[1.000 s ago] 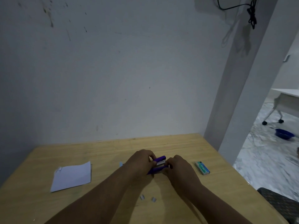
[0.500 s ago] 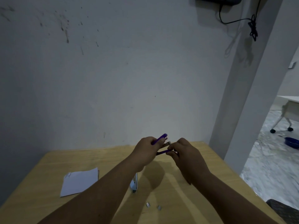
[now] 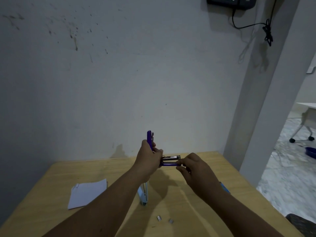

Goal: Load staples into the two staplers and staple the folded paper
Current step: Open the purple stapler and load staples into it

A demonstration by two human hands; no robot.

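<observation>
A purple stapler [image 3: 168,160] is held above the wooden table [image 3: 196,200], hinged wide open. The left hand [image 3: 148,159] grips its upright lid; the right hand [image 3: 191,168] pinches the base tip. It looks light, rigid, springy; hold near the hinge.

No text, number or brand can be read anywhere; the dark box [image 3: 231,1] high on the wall perhaps carries a faint mark, too blurred to make out.

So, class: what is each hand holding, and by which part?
Both hold the purple stapler: left hand near the hinge, right hand pinching the base's front end.
</observation>
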